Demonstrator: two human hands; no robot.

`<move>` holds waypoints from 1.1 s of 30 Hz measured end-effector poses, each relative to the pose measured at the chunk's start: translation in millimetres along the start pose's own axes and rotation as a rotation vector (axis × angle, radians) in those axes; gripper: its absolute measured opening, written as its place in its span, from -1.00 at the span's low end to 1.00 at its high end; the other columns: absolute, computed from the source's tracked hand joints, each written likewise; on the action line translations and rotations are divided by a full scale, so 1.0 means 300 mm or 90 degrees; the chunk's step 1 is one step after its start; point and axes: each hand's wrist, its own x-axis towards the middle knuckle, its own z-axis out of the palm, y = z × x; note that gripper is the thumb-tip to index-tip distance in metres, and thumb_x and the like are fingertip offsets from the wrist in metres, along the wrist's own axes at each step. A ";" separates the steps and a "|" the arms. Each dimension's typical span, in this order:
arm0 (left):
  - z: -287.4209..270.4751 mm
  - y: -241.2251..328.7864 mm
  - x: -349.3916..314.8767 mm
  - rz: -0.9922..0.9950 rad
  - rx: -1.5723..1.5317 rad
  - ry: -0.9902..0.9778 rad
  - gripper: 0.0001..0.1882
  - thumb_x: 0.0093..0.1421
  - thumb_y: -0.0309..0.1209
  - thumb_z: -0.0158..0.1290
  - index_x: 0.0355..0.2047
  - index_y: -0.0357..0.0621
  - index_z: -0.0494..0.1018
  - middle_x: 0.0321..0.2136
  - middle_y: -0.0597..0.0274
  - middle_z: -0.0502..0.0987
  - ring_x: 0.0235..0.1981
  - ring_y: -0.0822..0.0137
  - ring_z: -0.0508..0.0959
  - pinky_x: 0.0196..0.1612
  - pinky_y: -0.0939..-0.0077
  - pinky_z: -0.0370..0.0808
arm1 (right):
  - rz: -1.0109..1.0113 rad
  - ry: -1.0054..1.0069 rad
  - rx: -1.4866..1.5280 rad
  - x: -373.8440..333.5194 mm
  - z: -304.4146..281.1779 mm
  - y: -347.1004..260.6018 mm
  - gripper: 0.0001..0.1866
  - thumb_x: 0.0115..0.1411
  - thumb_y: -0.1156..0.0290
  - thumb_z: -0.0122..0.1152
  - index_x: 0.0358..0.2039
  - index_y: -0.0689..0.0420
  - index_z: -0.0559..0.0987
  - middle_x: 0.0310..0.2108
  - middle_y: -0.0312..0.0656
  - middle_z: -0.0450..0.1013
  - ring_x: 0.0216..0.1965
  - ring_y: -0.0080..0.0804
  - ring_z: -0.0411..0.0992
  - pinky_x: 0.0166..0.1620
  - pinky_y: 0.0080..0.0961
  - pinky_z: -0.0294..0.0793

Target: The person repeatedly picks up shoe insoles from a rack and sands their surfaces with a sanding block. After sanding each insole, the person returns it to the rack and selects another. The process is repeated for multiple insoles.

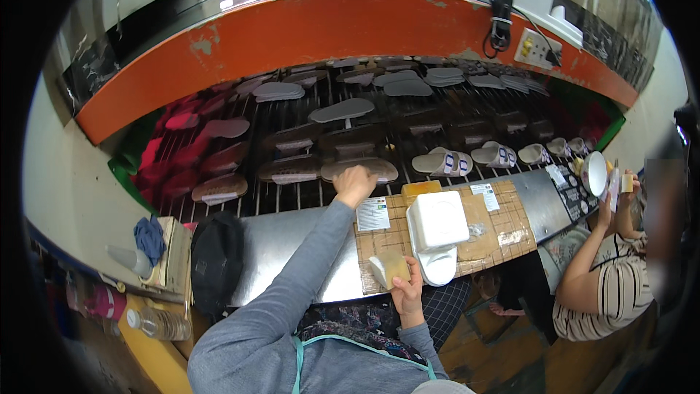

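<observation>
My left hand (355, 185) reaches forward over the metal edge to a brown shoe sole (381, 168) lying on the rack of bars. Its fingers are curled in at the sole; the fingertips are partly hidden. Close to my body, my right hand (408, 288) grips a pale yellow sponge (394, 267) with a whitish side. Beside that hand stands a white plastic container (439, 220) with a rounded white base, on a brown checked mat (375, 254). A yellow-orange block (421, 190) lies just behind the container.
Rows of soles and strapped sandals (442, 163) cover the rack, reddish-lit at left. An orange beam (292, 31) spans above it. A black round thing (217, 263) sits left on the metal ledge (281, 237). At right, a co-worker's hands (620, 201) hold a light piece and a yellow block.
</observation>
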 end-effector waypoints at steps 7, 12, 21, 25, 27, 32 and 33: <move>-0.005 -0.184 0.072 -0.093 0.153 0.199 -0.14 -0.12 -0.45 0.22 0.25 0.34 0.21 0.15 -0.22 0.20 0.15 -0.23 0.18 0.11 -0.14 0.12 | 0.006 -0.008 0.002 -0.005 -0.033 0.003 -0.44 -0.02 0.57 0.26 0.03 0.15 0.31 -0.03 -0.16 0.33 0.04 -0.35 0.33 0.15 -0.40 0.31; -0.038 -0.382 0.133 0.081 0.181 -0.022 0.22 -0.30 -0.37 0.39 0.35 0.48 -0.06 0.22 0.02 0.22 0.27 -0.25 0.05 0.17 -0.37 0.01 | 0.014 -0.016 0.011 0.006 -0.034 0.005 -0.42 -0.02 0.57 0.24 0.05 0.15 0.29 -0.04 -0.16 0.33 0.03 -0.33 0.33 0.14 -0.36 0.33; -0.073 -0.361 0.139 0.182 0.175 -0.075 0.39 -0.37 -0.27 0.45 0.37 0.53 -0.25 0.16 0.03 0.36 0.26 -0.31 0.11 0.18 -0.56 -0.23 | -0.001 -0.005 -0.016 0.012 -0.036 0.000 -0.41 0.00 0.58 0.22 0.08 0.15 0.27 0.00 -0.13 0.33 0.07 -0.30 0.33 0.17 -0.33 0.31; -0.090 -0.359 0.150 0.169 0.248 -0.121 0.43 -0.40 -0.20 0.47 0.38 0.50 -0.29 0.18 0.00 0.35 0.31 -0.35 -0.02 0.19 -0.56 -0.34 | 0.008 0.010 -0.062 0.014 -0.043 0.001 -0.33 -0.04 0.44 0.29 0.09 0.17 0.24 0.03 -0.07 0.33 0.09 -0.22 0.33 0.18 -0.24 0.34; -0.108 -0.328 0.157 0.174 0.281 -0.128 0.44 -0.40 -0.16 0.47 0.38 0.47 -0.30 0.22 -0.02 0.29 0.32 -0.36 -0.05 0.19 -0.56 -0.38 | 0.004 0.010 -0.054 0.016 -0.038 0.001 -0.33 -0.04 0.44 0.29 0.09 0.16 0.24 0.03 -0.08 0.33 0.09 -0.23 0.33 0.18 -0.24 0.35; -0.106 -0.119 0.143 0.252 0.146 -0.225 0.43 -0.39 -0.10 0.45 0.39 0.41 -0.30 0.29 -0.04 0.15 0.32 -0.39 -0.10 0.18 -0.57 -0.42 | 0.009 0.006 -0.009 0.017 -0.022 -0.008 -0.40 -0.02 0.53 0.24 0.07 0.16 0.26 -0.02 -0.12 0.33 0.05 -0.30 0.34 0.16 -0.32 0.33; -0.077 -0.060 0.132 0.289 0.117 -0.240 0.39 -0.37 -0.10 0.44 0.39 0.40 -0.27 0.29 -0.05 0.16 0.33 -0.37 -0.11 0.19 -0.57 -0.39 | 0.017 0.002 -0.009 0.015 -0.021 -0.010 -0.40 -0.02 0.54 0.24 0.06 0.17 0.26 -0.02 -0.12 0.33 0.05 -0.30 0.33 0.16 -0.32 0.33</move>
